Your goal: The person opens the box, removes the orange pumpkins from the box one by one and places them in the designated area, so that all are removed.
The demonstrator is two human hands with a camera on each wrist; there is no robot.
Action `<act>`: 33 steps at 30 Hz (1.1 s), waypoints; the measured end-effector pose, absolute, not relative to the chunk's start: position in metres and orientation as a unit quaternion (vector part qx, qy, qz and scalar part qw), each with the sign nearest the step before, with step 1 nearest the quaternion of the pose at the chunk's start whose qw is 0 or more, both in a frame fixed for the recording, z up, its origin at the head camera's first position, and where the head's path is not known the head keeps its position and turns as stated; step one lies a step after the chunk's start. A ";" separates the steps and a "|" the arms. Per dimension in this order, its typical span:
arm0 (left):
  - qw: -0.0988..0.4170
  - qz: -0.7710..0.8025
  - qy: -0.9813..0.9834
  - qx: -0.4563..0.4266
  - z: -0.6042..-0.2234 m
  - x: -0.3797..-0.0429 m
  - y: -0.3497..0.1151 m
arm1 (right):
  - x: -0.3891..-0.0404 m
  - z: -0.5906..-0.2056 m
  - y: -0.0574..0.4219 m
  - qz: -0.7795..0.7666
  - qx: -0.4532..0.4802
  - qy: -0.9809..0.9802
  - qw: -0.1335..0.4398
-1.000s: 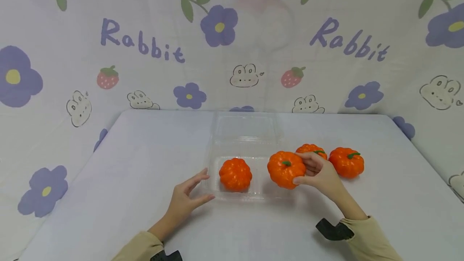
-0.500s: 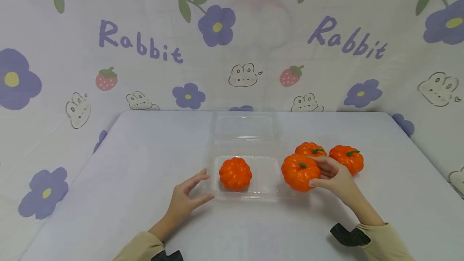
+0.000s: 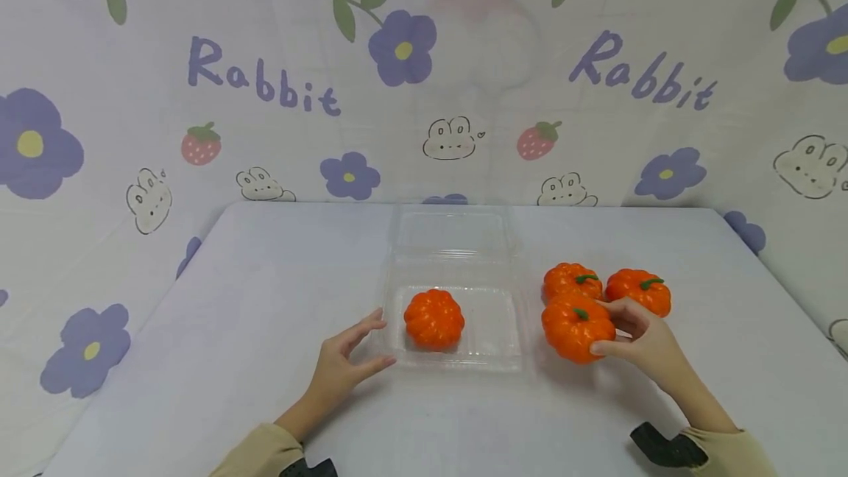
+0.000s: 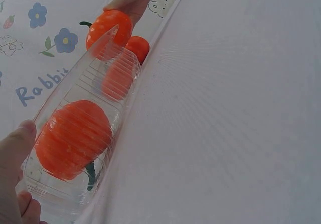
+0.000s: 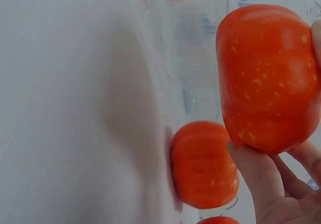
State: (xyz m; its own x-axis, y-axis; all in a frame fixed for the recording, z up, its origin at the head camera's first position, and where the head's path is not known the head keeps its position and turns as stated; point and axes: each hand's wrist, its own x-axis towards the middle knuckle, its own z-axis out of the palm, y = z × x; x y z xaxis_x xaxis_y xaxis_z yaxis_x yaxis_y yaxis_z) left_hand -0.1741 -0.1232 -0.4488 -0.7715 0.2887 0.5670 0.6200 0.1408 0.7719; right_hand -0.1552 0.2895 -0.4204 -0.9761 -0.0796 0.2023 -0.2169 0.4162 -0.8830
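Note:
My right hand (image 3: 652, 352) grips a small orange toy pumpkin (image 3: 578, 327) with a green stem, thumb at its near side. In the right wrist view this pumpkin (image 5: 271, 78) is raised above the table. A clear plastic clamshell box (image 3: 490, 322) lies with its lid folded back. In its left half sits another pumpkin (image 3: 433, 319); the left wrist view shows its stem (image 4: 90, 176) low down, facing the table. My left hand (image 3: 341, 366) rests at the box's left edge, fingers and thumb spread apart.
Two more pumpkins stand on the white table right of the box: one pumpkin (image 3: 571, 280) just behind the held one, another pumpkin (image 3: 639, 291) farther right. The clear lid (image 3: 453, 232) lies toward the back. A printed cloth (image 3: 397, 131) hangs behind the table.
My right hand has carried its pumpkin rightward and slightly toward me, from over the box's right side to in front of the other pumpkins. The left hand stays at the box.

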 end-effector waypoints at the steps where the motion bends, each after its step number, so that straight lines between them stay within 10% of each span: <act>1: 0.142 -0.581 -0.741 -0.305 -0.449 -0.174 -0.122 | -0.155 -0.421 0.291 0.530 0.084 -0.842 0.061; 33: 0.129 -0.583 -0.748 -0.291 -0.451 -0.174 -0.124 | -0.161 -0.432 0.305 0.455 0.074 -0.887 -0.015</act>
